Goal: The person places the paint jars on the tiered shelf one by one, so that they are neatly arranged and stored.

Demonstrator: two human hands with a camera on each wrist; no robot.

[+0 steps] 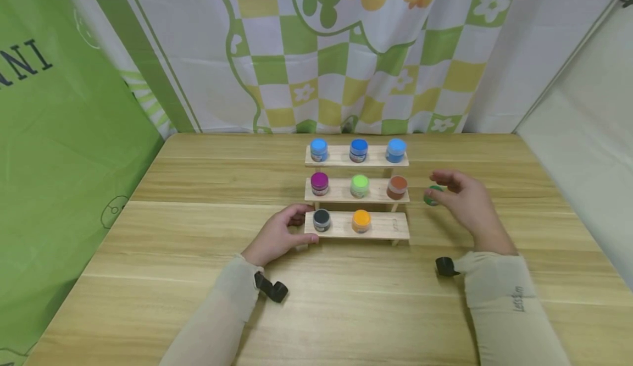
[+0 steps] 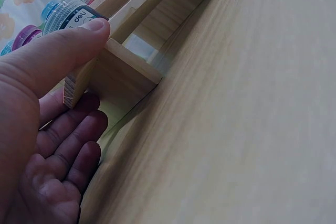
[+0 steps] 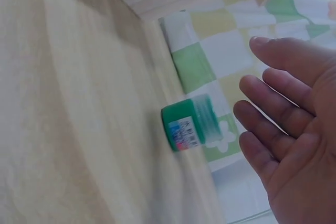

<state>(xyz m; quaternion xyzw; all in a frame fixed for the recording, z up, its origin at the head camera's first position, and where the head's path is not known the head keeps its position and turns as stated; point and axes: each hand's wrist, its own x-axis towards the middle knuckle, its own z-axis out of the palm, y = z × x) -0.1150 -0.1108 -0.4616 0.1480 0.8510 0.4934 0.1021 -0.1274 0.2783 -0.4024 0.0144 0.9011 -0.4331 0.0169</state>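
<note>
A three-tier wooden stand [image 1: 383,227] holds small paint jars. My left hand [image 1: 279,235] grips the left end of its lowest tier, thumb along the front edge and fingers behind and below the board [image 2: 122,69]. Right by that thumb sits a black paint jar [image 1: 321,221], with an orange paint jar [image 1: 361,221] farther along the tier. A green paint jar [image 3: 181,125] stands upright on the table, right of the stand. Beside it is my right hand [image 1: 467,204], fingers apart and relaxed; in the right wrist view a gap shows between this hand and the jar.
Purple [image 1: 319,183], light green [image 1: 359,186] and brown [image 1: 397,187] jars stand on the middle tier. Three blue jars, one in the centre [image 1: 358,150], line the top tier. A patterned curtain [image 1: 341,80] hangs at the table's back edge.
</note>
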